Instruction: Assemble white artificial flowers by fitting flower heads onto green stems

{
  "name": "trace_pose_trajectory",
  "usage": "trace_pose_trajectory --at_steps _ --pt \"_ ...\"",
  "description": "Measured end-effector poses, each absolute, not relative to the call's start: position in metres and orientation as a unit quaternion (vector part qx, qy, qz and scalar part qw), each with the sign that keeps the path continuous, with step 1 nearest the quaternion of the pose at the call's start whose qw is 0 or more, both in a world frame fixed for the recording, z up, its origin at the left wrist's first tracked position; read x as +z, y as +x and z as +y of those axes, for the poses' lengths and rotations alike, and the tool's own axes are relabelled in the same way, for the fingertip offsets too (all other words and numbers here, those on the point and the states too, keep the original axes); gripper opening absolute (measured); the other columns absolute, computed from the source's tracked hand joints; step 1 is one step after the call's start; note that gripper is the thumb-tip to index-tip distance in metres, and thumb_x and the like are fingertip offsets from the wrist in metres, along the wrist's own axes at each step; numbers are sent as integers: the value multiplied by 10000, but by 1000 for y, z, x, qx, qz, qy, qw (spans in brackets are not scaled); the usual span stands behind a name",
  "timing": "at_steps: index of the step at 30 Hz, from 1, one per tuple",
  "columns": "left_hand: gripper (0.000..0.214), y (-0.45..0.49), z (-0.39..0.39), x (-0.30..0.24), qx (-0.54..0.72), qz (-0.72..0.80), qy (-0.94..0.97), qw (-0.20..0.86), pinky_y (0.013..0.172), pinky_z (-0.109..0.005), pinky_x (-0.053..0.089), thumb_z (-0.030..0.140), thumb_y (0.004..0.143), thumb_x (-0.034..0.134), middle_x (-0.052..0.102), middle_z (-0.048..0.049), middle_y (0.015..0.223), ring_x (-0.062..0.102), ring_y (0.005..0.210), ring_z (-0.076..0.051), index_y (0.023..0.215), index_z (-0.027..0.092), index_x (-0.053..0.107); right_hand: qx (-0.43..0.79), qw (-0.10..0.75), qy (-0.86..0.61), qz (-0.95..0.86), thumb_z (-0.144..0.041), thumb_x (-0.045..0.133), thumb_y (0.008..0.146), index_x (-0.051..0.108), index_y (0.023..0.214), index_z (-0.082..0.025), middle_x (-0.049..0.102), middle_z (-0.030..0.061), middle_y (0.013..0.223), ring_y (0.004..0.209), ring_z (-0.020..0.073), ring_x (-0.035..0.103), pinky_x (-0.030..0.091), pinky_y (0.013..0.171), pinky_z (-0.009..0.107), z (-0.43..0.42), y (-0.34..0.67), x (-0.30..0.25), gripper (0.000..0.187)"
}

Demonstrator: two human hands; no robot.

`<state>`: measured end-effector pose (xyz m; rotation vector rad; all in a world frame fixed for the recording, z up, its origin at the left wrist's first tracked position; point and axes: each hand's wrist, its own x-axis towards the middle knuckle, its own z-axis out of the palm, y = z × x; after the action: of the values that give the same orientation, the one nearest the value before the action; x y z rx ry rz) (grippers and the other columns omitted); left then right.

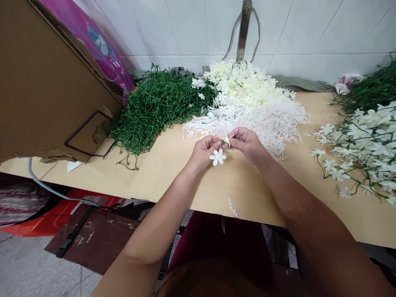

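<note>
Both of my hands meet over the front middle of the table. My left hand point(206, 149) is closed in a pinch on an artificial flower's green stem, and an open white blossom point(218, 157) hangs just below its fingers. My right hand point(246, 142) pinches a second, pale flower head point(227, 140) at the fingertips, close to the left thumb. Whether a small white stamen piece is also between the right fingers is too small to tell. Right behind the hands lies a heap of thin white stamen pieces point(247, 121), with a mound of creamy white petals point(244, 82) beyond it.
Green stems point(161, 99) are piled at the left beside a cardboard box point(52, 82). Flowers on stems point(368, 144) lie in a heap at the right. One loose white sprig point(233, 207) is near the table's front edge. A tiled wall point(297, 33) closes off the back.
</note>
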<state>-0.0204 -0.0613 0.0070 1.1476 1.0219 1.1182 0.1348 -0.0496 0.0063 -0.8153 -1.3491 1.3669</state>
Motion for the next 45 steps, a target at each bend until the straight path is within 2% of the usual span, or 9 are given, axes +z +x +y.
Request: trace_pose_trajectory --at_steps 4,10,14,21,26,35,38,45 --pt "210 -20 -62 10 469 447 516 560 475 -216 386 269 685 707 557 36 506 489 454 -80 644 165 530 541 514 -347 -568 -435 793 576 568 727 -186 573 -17 671 630 115 566 488 630 284 -51 133 7 368" --pt "153 -23 -61 5 463 460 540 532 502 -228 376 233 716 654 545 41 515 483 483 -91 650 170 531 389 493 -402 -666 -239 657 698 564 698 -185 571 -1 678 650 131 541 455 634 296 -59 132 14 108" --pt "93 -26 -59 1 452 477 575 487 504 -225 350 181 736 591 542 39 535 457 491 -87 654 163 550 354 480 -403 -694 -209 622 712 555 697 -187 572 1 683 663 137 545 453 653 303 -61 131 13 72" --pt "83 -32 -60 4 453 464 584 489 521 -211 362 203 731 582 531 42 536 452 504 -79 666 155 564 437 458 -413 -655 -344 714 665 555 716 -183 580 -5 673 595 112 525 436 577 271 -59 128 6 233" --pt "96 -33 -60 11 444 453 568 524 488 -202 358 202 731 589 537 35 553 456 487 -74 663 151 545 483 472 -400 -619 -429 741 647 567 741 -182 605 2 701 670 124 571 458 654 282 -59 125 6 316" --pt "125 -42 -55 -1 388 462 664 442 574 -227 347 177 775 529 503 36 577 454 565 -87 652 154 538 496 445 -425 -613 -434 769 617 592 725 -173 608 -9 674 648 112 568 451 639 269 -59 123 2 334" --pt "149 -43 -54 -2 374 450 683 437 591 -233 344 178 781 519 497 34 583 448 585 -91 634 155 519 533 426 -421 -597 -433 795 585 579 703 -177 607 -19 647 630 108 576 462 616 262 -58 123 1 355" --pt "164 -39 -56 2 390 434 639 502 570 -228 338 200 798 518 478 39 566 429 552 -81 641 153 505 660 425 -359 -506 -412 828 557 580 685 -189 621 -47 649 661 108 637 550 808 340 -55 125 -1 357"
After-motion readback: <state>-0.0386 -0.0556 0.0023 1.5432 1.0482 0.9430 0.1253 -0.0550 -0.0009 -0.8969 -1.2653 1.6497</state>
